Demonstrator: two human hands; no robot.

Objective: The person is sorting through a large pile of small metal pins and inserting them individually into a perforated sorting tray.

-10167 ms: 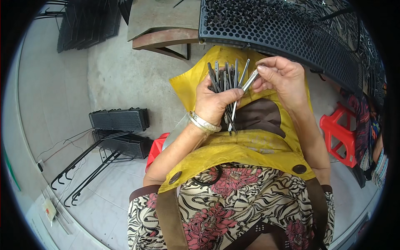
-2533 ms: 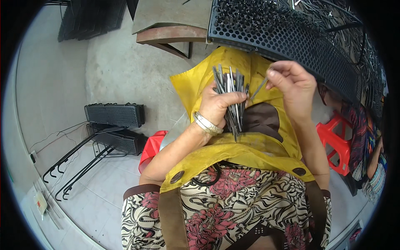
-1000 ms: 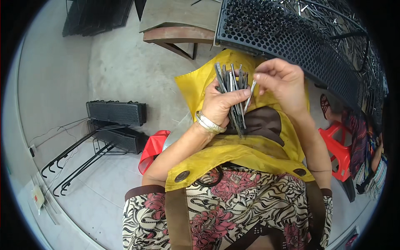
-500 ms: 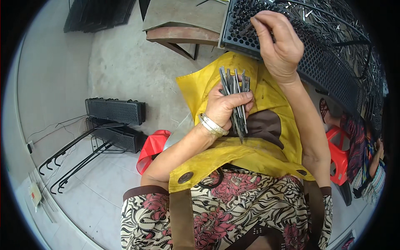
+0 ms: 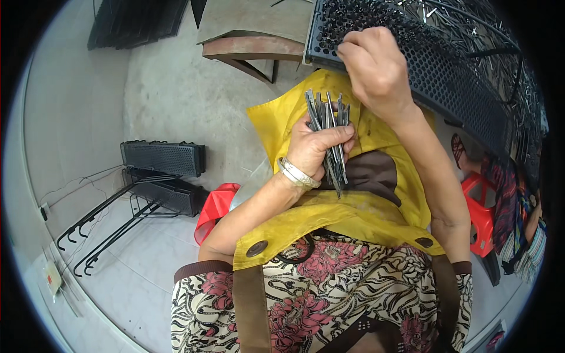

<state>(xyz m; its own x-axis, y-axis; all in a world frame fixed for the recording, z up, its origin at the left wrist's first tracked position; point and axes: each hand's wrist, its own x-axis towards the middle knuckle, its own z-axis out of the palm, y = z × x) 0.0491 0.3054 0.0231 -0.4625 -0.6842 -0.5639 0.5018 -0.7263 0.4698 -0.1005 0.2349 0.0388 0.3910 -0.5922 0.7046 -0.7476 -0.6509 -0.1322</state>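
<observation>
My left hand (image 5: 311, 148) is wrapped round a bundle of thin dark metal strips (image 5: 328, 117). Their ends fan out above the thumb, and a few tips stick out below the fist, over the yellow apron (image 5: 276, 120). My right hand (image 5: 379, 73) is closed at the near edge of a long black perforated box (image 5: 456, 97). Its fingertips are bent away from view, so whatever they pinch is hidden. Many dark strip ends (image 5: 365, 20) stand upright in the holes at the left end of that box.
Beyond the box lies a heap of loose metal strips (image 5: 471, 47). A worn wooden-topped table (image 5: 253, 50) adjoins its left end. More black perforated boxes (image 5: 162, 157) and hooked black rods (image 5: 118, 200) are on the floor at left. A person sits near a red stool (image 5: 481, 217) at right.
My right hand has moved down and left, and its fingers have curled in from a raised pinch. My left hand still holds the bundle, almost unmoved.
</observation>
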